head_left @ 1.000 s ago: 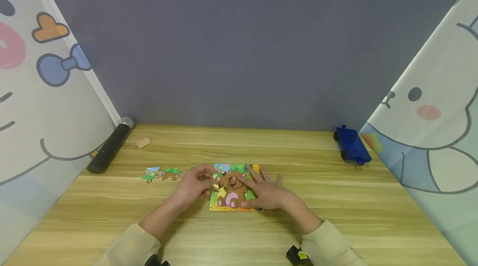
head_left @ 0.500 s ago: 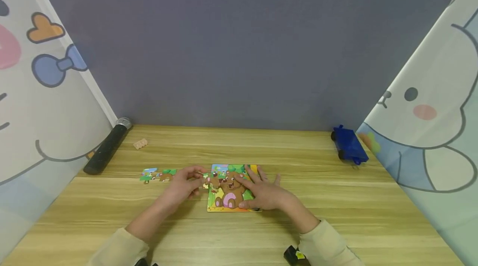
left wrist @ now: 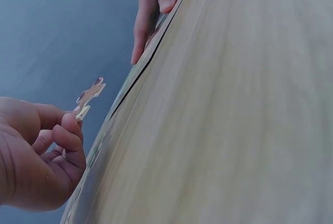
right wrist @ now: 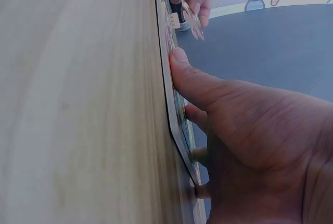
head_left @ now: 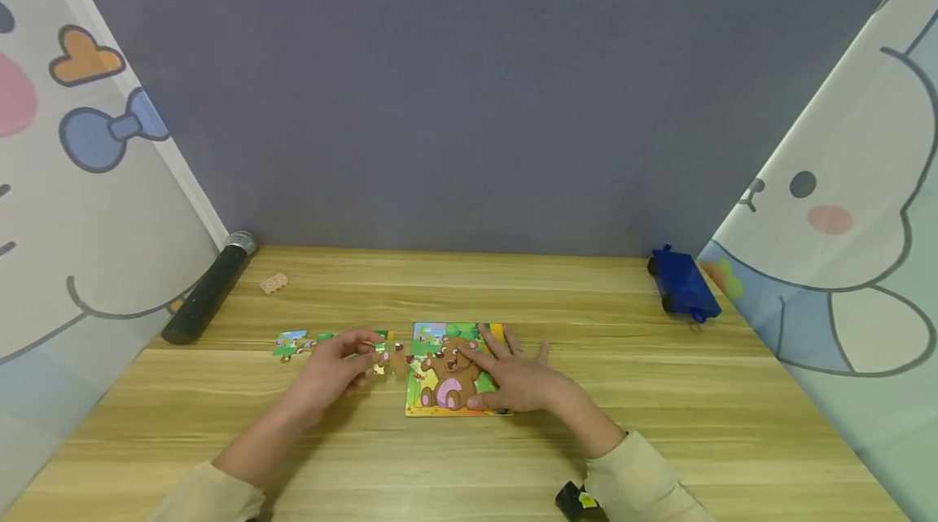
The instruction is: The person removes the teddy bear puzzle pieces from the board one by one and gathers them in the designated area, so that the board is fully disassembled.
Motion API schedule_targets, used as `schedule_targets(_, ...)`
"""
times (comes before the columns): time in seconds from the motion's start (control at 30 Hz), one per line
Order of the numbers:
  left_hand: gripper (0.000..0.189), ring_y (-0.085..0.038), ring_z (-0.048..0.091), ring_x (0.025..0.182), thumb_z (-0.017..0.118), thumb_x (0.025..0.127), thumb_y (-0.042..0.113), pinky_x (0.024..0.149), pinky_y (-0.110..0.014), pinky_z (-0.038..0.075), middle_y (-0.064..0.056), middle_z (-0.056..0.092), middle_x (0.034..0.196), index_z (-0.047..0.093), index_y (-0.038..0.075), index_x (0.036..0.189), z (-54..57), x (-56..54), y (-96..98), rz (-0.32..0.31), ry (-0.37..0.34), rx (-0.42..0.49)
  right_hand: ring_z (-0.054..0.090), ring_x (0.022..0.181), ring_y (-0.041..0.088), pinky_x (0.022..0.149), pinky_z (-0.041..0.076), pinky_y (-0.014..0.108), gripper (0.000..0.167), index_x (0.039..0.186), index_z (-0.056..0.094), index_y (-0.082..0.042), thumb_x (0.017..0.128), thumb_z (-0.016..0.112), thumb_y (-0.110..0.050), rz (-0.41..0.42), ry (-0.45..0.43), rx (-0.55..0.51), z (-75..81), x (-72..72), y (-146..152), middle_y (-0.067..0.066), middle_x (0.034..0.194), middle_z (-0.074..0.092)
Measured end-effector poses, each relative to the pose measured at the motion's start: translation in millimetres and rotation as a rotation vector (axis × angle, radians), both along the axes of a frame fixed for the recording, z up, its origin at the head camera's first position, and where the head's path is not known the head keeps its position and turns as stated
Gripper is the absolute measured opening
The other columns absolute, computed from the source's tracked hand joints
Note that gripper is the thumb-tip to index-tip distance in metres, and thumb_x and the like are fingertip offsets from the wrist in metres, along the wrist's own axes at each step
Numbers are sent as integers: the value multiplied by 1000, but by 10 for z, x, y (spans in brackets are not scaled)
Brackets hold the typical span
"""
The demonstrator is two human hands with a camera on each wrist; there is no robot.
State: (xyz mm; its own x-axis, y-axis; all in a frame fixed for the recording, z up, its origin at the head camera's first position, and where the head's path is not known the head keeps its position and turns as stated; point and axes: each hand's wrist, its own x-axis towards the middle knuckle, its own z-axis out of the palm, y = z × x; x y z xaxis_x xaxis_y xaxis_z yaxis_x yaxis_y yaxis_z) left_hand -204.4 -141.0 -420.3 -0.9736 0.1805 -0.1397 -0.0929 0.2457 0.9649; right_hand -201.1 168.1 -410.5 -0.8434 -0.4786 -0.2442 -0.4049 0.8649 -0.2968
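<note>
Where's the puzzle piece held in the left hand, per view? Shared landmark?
Head: puzzle piece lower half, left of centre.
Left wrist: puzzle piece at left, mid-height.
Right wrist: puzzle piece near top, right of centre.
Landmark: left hand, pinching it in all three.

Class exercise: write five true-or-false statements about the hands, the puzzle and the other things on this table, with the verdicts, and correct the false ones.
1. The left hand pinches a puzzle piece. True.
2. The right hand lies on the bear puzzle. True.
3. The pinched puzzle piece is fitted into the bear puzzle. False: it is held in the air, unfitted.
4. A microphone lies to the left of the bear puzzle, a blue toy cart to the right. True.
5. The toy cart touches the microphone. False: they sit towards opposite sides of the table.
</note>
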Motion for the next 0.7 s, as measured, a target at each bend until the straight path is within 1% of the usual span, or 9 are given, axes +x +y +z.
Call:
schedule_targets(0.1, 31, -16, 54, 65, 63, 98, 8, 51, -23, 41, -11, 63, 101, 60, -1, 127, -1, 20, -78, -7, 4, -5, 2, 151, 45, 95, 4, 90, 85, 162, 19, -39, 92, 59, -65, -1, -5, -3, 9, 2, -1, 6, 170, 3)
schedule_targets(0.4, 36, -13, 54, 64, 64, 98, 8, 51, -23, 42, -8, 65, 99, 59, -5, 132, -45, 46, -334, 20, 2, -30, 0, 151, 45, 95, 4, 90, 84, 162, 19, -39, 92, 59, -64, -2, -10, -8, 4, -2, 1, 6, 170, 3)
schedule_targets(0.57, 37, -12, 54, 63, 66, 98, 12, 50, -23, 42, -6, 66, 99, 61, -3, 131, -74, 72, -487, 48, -11, -29, 1, 151, 45, 94, 4, 90, 84, 162, 19, -39, 92, 59, -65, -1, -7, -10, -4, -6, 2, 6, 170, 3)
schedule_targets(0.7, 40, -10, 53, 60, 71, 96, 15, 50, -22, 42, -4, 66, 96, 63, -1, 131, -82, 95, -613, 72, -25, -17, 1, 151, 45, 94, 5, 90, 85, 162, 19, -39, 92, 59, -65, 0, -6, -13, -3, -7, 5, 6, 169, 3)
